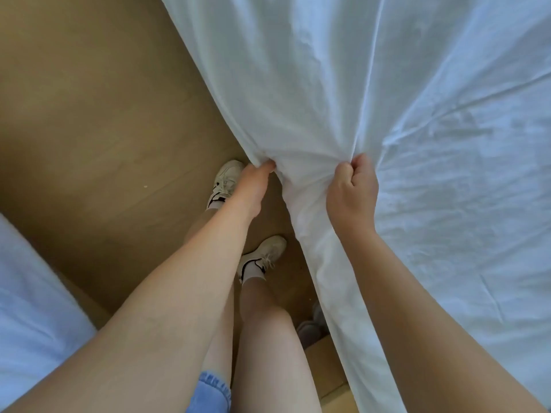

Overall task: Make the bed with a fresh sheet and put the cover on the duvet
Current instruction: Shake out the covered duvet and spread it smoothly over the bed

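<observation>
- Two hands — left hand (pixel 256 181) and right hand (pixel 351 193) — grip the sheet (pixel 387 84), bunched at the bed's edge.
- Wooden floor (pixel 104 114) lies open beside it.
- Left fingertips hidden in folds.

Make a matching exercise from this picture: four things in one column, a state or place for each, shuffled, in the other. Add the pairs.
1. sheet
2. right hand
3. sneakers
4. shorts

A. blue denim, at the bottom edge of the view
B. white, draped and creased
C. on the brown floor
D. curled into a fist round bunched cloth

Pairs: 1-B, 2-D, 3-C, 4-A.
</observation>
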`<action>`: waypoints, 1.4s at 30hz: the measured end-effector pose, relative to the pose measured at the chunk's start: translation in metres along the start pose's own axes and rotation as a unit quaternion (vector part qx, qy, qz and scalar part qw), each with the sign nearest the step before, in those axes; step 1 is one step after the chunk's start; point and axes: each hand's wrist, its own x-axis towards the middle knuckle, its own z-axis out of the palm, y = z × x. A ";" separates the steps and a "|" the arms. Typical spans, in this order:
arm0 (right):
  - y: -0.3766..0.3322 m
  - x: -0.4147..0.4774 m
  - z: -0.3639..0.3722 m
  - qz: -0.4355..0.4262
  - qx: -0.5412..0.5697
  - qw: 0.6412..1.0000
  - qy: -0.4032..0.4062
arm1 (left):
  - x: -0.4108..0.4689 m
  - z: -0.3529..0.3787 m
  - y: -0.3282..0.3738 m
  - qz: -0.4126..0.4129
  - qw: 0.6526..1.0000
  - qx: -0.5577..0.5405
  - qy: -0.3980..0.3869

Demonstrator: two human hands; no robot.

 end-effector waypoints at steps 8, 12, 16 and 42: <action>0.018 -0.012 -0.021 -0.077 -0.012 0.997 0.002 | -0.021 0.021 -0.014 0.109 0.976 -0.158 0.101; 0.041 -0.034 -0.026 -0.139 -0.175 0.970 -0.092 | -0.086 -0.021 -0.039 0.127 0.976 -0.173 -0.033; 0.050 -0.044 -0.030 -0.170 -0.219 0.959 -0.060 | -0.120 -0.105 -0.061 0.124 0.989 -0.062 0.044; 0.131 -0.056 -0.042 -0.207 -0.320 0.919 -0.097 | -0.065 -0.064 -0.176 0.037 0.993 -0.066 0.094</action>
